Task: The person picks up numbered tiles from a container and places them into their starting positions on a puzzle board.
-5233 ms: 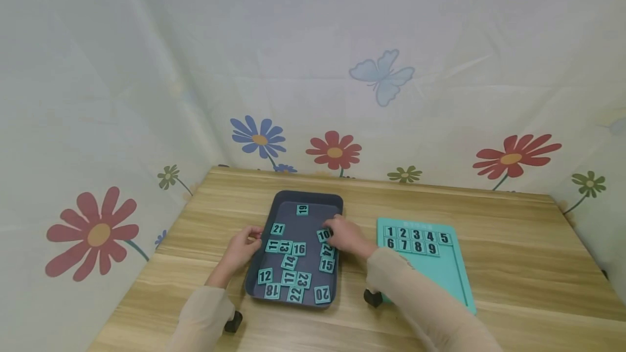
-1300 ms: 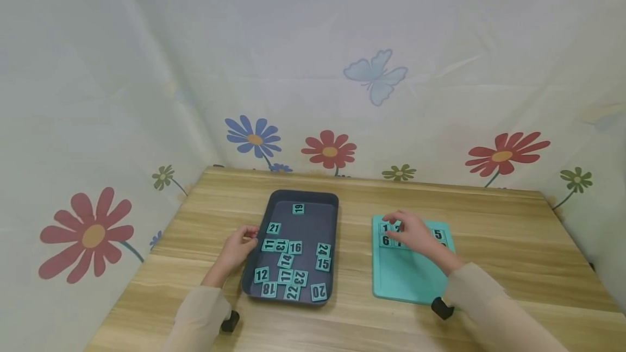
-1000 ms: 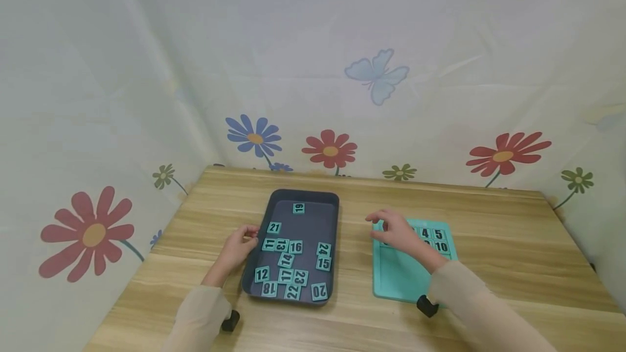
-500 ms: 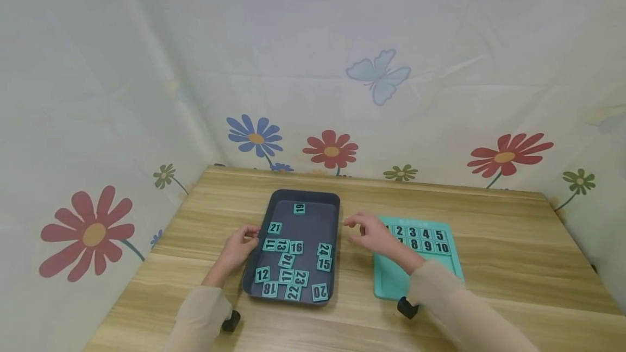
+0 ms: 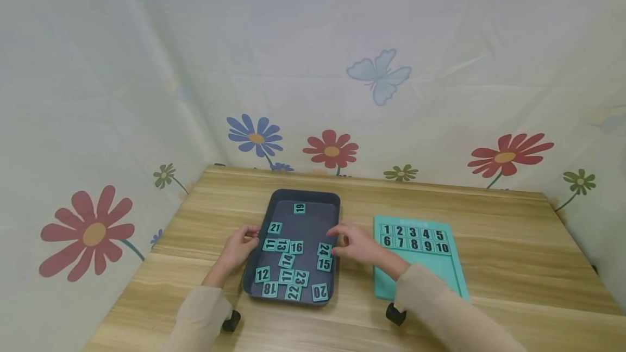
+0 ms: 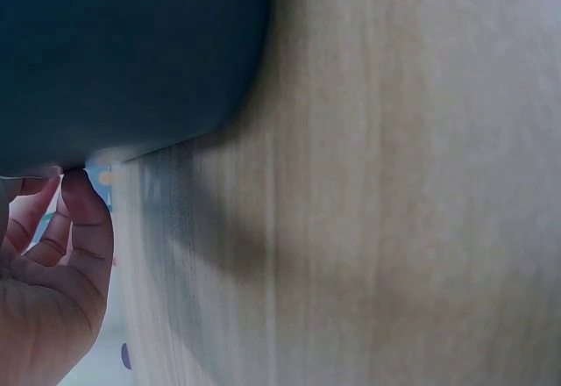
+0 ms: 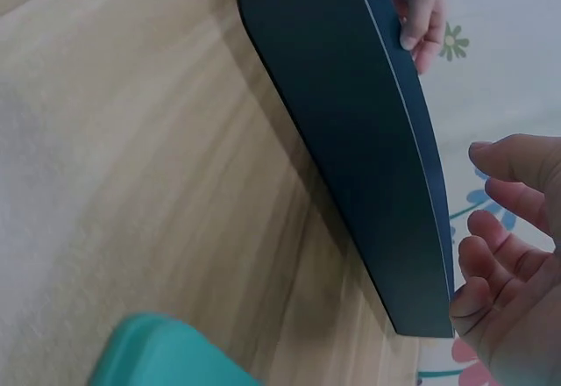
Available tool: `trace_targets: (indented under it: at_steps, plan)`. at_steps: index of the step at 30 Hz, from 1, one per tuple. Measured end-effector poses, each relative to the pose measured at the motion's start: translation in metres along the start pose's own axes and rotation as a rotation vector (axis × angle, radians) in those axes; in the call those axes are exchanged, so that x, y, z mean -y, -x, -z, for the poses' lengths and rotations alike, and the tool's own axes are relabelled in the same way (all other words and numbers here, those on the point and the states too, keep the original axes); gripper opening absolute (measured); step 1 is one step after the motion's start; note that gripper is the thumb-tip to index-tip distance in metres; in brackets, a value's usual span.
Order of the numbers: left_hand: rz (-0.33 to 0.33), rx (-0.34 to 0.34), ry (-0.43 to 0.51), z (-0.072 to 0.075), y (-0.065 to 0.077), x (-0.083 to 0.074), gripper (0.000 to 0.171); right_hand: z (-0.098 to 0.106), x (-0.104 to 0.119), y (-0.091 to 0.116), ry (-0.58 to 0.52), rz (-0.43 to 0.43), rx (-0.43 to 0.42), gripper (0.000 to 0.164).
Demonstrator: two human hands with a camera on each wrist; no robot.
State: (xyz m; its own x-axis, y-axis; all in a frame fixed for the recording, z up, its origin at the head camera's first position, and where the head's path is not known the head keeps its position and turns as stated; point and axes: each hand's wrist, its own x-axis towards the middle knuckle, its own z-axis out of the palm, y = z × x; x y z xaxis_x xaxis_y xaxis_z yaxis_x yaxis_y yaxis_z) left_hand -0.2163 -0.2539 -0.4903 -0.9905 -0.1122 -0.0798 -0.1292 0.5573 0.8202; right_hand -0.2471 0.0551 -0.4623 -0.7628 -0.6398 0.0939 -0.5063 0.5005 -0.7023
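Observation:
A dark rectangular tray (image 5: 305, 196) holds several loose teal number tiles, such as 21 (image 5: 275, 227) and 16 (image 5: 296, 247). My left hand (image 5: 238, 247) holds the tray's left rim, fingertips and thumb at its wall in the left wrist view. Over the right rim hovers my right hand (image 5: 358, 243), thumb and index finger apart around tile 24 (image 5: 324, 250), with no tile seen in its grasp. Just below lies tile 15 (image 5: 324, 263). On the right, a teal board (image 5: 415, 268) carries tiles 1 to 10 in two rows, ending with tile 10 (image 5: 442, 247).
Both tray and board lie on a wood-grain table (image 5: 235, 194), with a strip of tabletop between them. A flower-patterned cloth (image 5: 303, 58) hangs behind. Tile 19 (image 5: 299, 208) sits alone near the tray's far end. Black wrist mounts sit under both sleeves.
Tile 10 has gone from the tray to the end of the board's second row. My right hand has since moved left, from the board back over the tray. The left hand stays put.

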Motion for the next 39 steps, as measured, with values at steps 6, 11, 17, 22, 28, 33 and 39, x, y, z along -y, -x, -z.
trace_targets:
  at_steps: [6,11,17,22,28,33,39]
  plan:
    - [-0.011,-0.001,-0.005,0.001,0.002,-0.001,0.028,-0.008,0.006,0.002,-0.024,0.025,0.074,0.033]
    - [-0.017,-0.003,-0.002,0.001,0.001,0.001,0.028,-0.015,0.011,0.003,-0.01,0.062,0.111,0.034]
    - [-0.007,0.0,0.002,0.0,0.0,0.003,0.028,-0.022,0.017,0.003,0.053,0.081,0.129,0.034]
    - [0.001,0.003,0.001,0.0,0.001,0.0,0.028,-0.026,0.022,0.003,0.1,0.088,0.14,0.034]
    - [0.009,0.016,0.0,0.0,0.001,0.0,0.029,-0.028,0.029,0.005,0.146,0.1,0.151,0.034]
    - [0.014,0.02,0.011,0.001,0.001,0.0,0.029,-0.029,0.031,0.005,0.169,0.089,0.153,0.032]
    - [0.029,0.019,0.022,0.0,0.001,0.001,0.029,-0.03,0.03,0.005,0.19,0.09,0.148,0.031]
